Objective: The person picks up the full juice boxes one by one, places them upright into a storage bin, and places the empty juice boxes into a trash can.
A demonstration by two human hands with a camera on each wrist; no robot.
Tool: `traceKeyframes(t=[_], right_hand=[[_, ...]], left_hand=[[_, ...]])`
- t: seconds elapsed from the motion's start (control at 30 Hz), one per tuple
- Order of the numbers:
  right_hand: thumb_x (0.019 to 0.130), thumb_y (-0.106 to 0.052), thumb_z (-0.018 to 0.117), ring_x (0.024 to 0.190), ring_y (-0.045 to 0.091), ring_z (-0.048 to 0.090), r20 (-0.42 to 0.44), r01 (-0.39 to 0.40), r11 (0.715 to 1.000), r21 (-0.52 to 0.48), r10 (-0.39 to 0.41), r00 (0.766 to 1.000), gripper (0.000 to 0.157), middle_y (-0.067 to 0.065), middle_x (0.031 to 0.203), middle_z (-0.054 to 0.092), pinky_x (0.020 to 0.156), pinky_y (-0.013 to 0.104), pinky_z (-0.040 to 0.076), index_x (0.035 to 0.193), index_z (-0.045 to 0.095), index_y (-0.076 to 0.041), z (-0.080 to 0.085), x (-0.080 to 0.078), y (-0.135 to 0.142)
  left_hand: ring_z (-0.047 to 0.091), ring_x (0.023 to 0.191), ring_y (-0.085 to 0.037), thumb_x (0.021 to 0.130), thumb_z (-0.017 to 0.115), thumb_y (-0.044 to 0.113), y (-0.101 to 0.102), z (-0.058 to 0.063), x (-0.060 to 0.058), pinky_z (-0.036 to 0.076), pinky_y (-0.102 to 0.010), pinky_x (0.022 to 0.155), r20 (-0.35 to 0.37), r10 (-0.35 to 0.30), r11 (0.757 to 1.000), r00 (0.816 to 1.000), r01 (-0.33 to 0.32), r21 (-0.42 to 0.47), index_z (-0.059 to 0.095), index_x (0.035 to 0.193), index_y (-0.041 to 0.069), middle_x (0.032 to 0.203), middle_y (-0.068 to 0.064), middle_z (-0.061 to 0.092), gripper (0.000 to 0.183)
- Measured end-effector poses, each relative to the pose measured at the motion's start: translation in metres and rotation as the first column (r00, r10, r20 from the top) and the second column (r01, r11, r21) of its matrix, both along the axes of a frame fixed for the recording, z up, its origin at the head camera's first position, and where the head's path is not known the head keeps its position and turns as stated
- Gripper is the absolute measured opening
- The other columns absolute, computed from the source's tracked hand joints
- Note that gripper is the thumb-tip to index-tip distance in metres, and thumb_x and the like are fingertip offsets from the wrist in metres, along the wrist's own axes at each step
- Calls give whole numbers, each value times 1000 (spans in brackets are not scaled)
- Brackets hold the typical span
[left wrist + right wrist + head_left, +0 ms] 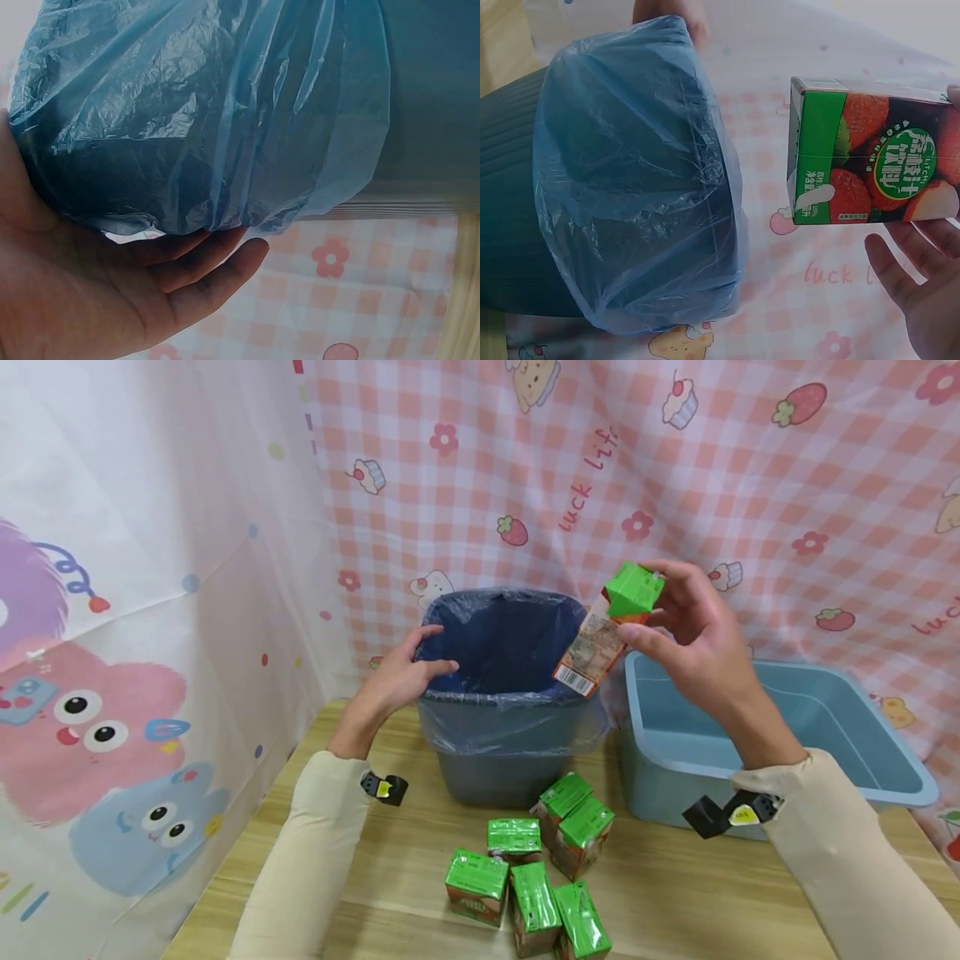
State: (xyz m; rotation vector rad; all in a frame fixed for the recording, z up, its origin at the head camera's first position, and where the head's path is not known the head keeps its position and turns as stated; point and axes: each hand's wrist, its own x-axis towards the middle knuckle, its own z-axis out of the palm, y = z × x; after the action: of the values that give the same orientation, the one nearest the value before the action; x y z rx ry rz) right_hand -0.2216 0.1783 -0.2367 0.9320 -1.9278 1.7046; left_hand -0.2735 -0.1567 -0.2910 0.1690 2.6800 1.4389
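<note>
My right hand (pixel 701 639) holds a juice carton (pixel 594 647) between thumb and fingers, tilted at the right rim of the trash bin. In the right wrist view, the juice carton (pixel 877 154) shows lychee pictures and a green end. My left hand (pixel 397 681) grips the left rim of the grey trash bin (pixel 498 777), thumb over the edge. In the left wrist view, its fingers (pixel 217 281) lie along the outside of the blue plastic liner (pixel 172 112). The liner folds over the rim; the bin's bottom is too dark to make out.
Several green-topped juice cartons (pixel 534 902) stand in front of the bin on the wooden table (pixel 390 893). To the right is a light-blue plastic tub (pixel 795 718). Patterned curtains (pixel 480 477) hang behind and at the left.
</note>
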Motion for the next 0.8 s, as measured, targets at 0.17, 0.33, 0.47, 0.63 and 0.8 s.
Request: traceKeyframes(t=[0.17, 0.33, 0.47, 0.63, 0.8], right_hand=[[87, 2, 68, 95, 19, 58, 0, -2, 1000, 21, 2, 1000, 54, 6, 115, 63, 82, 19, 52, 136, 48, -7, -2, -9, -3], [87, 1, 68, 93, 19, 60, 25, 48, 995, 88, -51, 998, 55, 4, 112, 63, 76, 19, 54, 138, 48, -9, -4, -14, -8], [88, -2, 70, 97, 19, 60, 16, 96, 985, 146, -99, 995, 56, 2, 112, 63, 83, 21, 52, 138, 47, -9, -6, -18, -13], [89, -8, 71, 98, 21, 59, 26, 106, 977, 184, -113, 993, 57, 4, 113, 61, 88, 23, 49, 140, 45, -12, -7, -23, -21], [90, -12, 72, 97, 21, 58, 49, 105, 971, 215, -118, 992, 59, 5, 113, 61, 88, 26, 49, 141, 44, -15, -8, -26, -29]], left_hand=[[32, 144, -32, 94, 62, 43, 0, -1, 0, 27, -56, 115, -10, -1, 1000, 1000, 1, -5, 30, 155, 28, 163, -5, 22, 70], [30, 145, -32, 94, 62, 43, 0, -1, -1, 26, -56, 115, -15, -5, 1000, 1000, 5, -1, 30, 155, 28, 164, -4, 21, 70], [31, 145, -32, 94, 62, 42, 1, -1, -1, 27, -56, 115, -9, -3, 1000, 1000, 3, 1, 30, 155, 28, 163, -4, 22, 70], [33, 144, -32, 94, 62, 42, 0, -1, -2, 28, -56, 114, -4, -6, 1000, 1000, 6, 4, 29, 155, 29, 163, -5, 22, 70], [31, 145, -32, 94, 62, 42, 0, 0, -1, 28, -56, 114, -2, -11, 1000, 1000, 11, 1, 29, 155, 28, 164, -5, 21, 70]])
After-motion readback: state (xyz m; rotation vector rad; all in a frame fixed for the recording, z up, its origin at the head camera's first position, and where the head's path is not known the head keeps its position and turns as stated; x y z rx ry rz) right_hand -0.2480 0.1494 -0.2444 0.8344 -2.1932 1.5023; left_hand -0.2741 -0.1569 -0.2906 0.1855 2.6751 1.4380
